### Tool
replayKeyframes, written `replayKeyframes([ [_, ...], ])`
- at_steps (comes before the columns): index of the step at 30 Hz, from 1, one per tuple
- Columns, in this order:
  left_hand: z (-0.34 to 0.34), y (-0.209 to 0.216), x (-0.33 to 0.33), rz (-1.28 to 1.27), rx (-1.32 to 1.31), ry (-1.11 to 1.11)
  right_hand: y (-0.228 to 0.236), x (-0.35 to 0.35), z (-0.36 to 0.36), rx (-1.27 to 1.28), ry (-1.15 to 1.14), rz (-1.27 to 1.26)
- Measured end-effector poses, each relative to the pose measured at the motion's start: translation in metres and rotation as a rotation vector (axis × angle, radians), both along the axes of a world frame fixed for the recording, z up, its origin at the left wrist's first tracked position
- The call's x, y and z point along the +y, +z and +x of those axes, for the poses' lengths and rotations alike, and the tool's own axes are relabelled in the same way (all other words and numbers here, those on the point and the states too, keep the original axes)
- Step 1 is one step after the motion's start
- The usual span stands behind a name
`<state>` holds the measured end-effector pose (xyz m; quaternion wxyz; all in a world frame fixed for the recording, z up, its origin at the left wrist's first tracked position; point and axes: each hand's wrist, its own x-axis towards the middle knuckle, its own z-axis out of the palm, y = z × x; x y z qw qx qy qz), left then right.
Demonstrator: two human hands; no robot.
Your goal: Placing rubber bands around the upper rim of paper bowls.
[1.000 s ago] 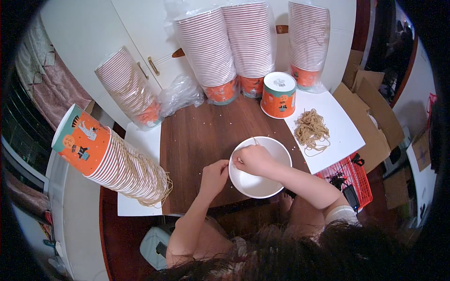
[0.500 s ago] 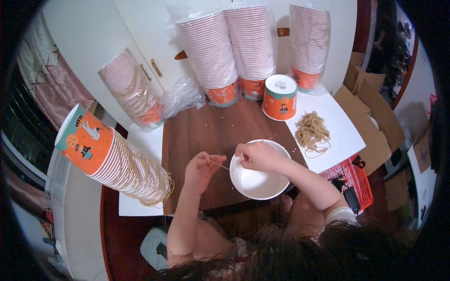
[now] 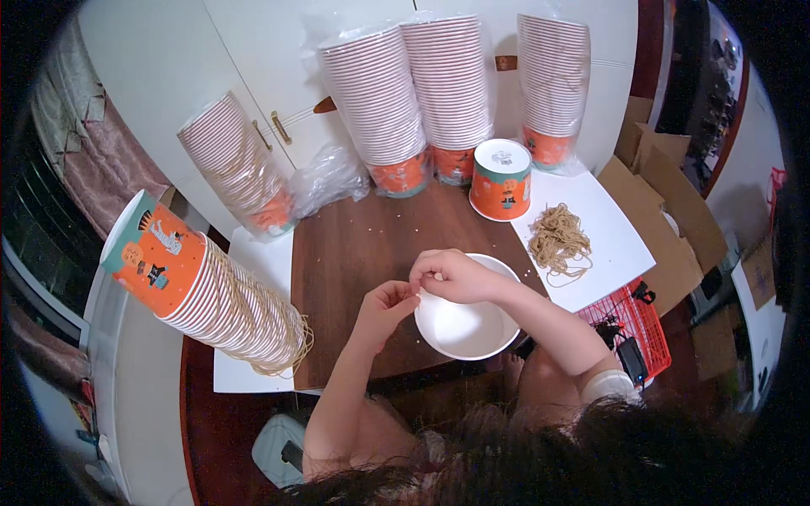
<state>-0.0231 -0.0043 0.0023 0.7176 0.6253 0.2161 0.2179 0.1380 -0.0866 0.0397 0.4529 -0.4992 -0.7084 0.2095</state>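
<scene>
A large white paper bucket stands on the brown table, its open mouth facing me. At its left rim both my hands meet with fingertips pinched together. My left hand is closed just outside the rim, at the spot where the thin tan string runs. My right hand reaches over the bucket, closed, with thumb and fingers pinching at the rim. The string itself is mostly covered by my fingers now. To the left leans a stack of orange and green paper buckets with tan strings trailing along its rims.
A tangled pile of tan string lies on the white board at right. Behind it sits an upturned orange bucket. Several plastic-wrapped bucket stacks line the back beside a crumpled plastic bag. A red basket and cardboard box are at right.
My left hand has moved right to the bucket's rim, meeting my right hand. The string stretched between them earlier is now mostly hidden. My right hand has shifted slightly left.
</scene>
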Motion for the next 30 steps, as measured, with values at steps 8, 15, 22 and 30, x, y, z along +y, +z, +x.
replayKeyframes([
  [8,-0.002,-0.005,0.004,0.065,-0.003,-0.038,-0.005,-0.005,0.004,-0.386,-0.098,-0.02],
  [15,0.001,-0.008,0.006,0.029,-0.025,-0.051,-0.013,-0.006,0.0,-0.48,-0.131,-0.061],
  [22,0.0,-0.012,0.011,-0.003,0.033,0.011,-0.009,-0.014,-0.007,-0.489,-0.408,0.249],
  [30,-0.01,-0.01,0.009,-0.13,0.004,0.053,-0.007,-0.017,-0.043,-0.656,-0.254,0.044],
])
